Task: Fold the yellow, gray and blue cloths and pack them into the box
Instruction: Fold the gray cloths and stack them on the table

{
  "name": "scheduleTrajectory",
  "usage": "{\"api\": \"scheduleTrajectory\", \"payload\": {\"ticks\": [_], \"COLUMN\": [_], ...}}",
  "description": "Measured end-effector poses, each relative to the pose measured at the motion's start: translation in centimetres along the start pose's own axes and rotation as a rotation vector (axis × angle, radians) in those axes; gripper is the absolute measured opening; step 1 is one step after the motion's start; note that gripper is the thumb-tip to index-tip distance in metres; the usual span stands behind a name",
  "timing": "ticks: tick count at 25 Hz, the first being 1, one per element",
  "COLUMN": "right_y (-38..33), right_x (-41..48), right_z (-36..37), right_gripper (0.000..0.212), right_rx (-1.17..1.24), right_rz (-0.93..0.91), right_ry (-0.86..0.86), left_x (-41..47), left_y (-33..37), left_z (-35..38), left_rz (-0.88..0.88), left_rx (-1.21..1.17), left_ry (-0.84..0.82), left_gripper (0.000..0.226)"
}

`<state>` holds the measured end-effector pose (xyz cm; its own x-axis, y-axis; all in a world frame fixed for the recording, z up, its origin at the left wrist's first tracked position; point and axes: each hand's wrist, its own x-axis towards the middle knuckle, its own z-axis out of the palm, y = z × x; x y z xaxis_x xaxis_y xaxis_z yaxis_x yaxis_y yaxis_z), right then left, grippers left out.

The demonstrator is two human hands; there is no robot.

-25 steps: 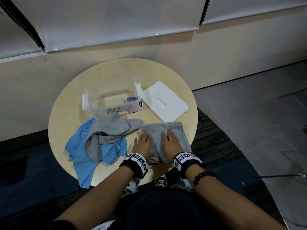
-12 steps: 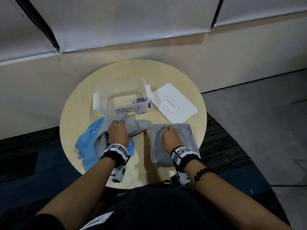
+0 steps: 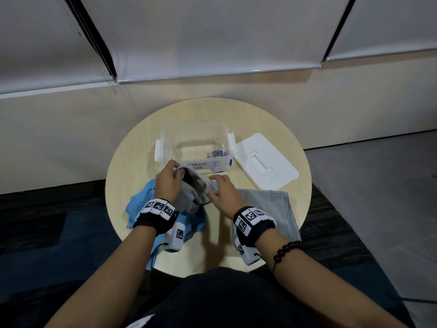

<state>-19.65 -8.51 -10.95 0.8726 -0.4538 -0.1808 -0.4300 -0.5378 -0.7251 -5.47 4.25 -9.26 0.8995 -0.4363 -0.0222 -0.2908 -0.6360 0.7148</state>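
The left hand has its fingers curled tight round the upper end of a crumpled gray cloth, lifting that end up to the front wall of the box. The right hand pinches the same cloth at its right side, thumb stretched forward; the fingertips are hidden in the fabric. The cloth hangs bunched between the two hands, above the table.

Each wrist wears a black band with white blocks printed in black square marker codes. A black bead bracelet sits behind the band on the right forearm.

Under the left wrist a blue cloth lies rumpled, one corner hanging over the near edge of the table. Under the right wrist a folded gray cloth lies flat.

Just beyond the hands stands the clear plastic storage box, open, with white side latches. Its front label reads "TORAGE" over "OX"; the first letters are covered. A round blue sticker shows through the wall. The white lid lies just right of the box, handle side up, all on a round pale wooden table.
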Motion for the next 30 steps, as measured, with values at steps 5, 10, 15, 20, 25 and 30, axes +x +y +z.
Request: {"api": "scheduleTrajectory", "payload": {"ticks": [5, 10, 15, 20, 25, 30], "right_y": [-5.3, -5.7, -3.4, -2.7, -1.6, -0.7], "right_x": [1.7, 2.5, 2.9, 2.1, 2.5, 3.6], "right_z": [-2.0, -4.1, -6.6, -5.3, -5.5, -6.1], "right_gripper": [0.042, 0.026, 0.041, 0.036, 0.04, 0.035], "right_rx": [0.08, -0.072, -0.352, 0.023, 0.469, 0.873], "right_rz": [-0.077, -0.118, 0.061, 0.176, 0.307, 0.43], "right_ry": [0.142, 0.345, 0.247, 0.185, 0.108, 0.112], "left_x": [0.2, 0.2, 1.2, 1.6, 2.7, 2.7], "left_y": [5.2, 5.9, 2.3, 1.5, 0.3, 2.1], "left_z": [-3.8, -7.4, -10.2, -9.6, -9.6, -9.8], "left_rz": [0.192, 0.264, 0.185, 0.202, 0.089, 0.044], "left_rx": [-0.164, -0.057, 0.186, 0.362, 0.44, -0.6], "left_ry": [-0.025, -0.057, -0.116, 0.024, 0.205, 0.172], "left_gripper": [0.007, 0.008, 0.019, 0.041, 0.044, 0.006]}}
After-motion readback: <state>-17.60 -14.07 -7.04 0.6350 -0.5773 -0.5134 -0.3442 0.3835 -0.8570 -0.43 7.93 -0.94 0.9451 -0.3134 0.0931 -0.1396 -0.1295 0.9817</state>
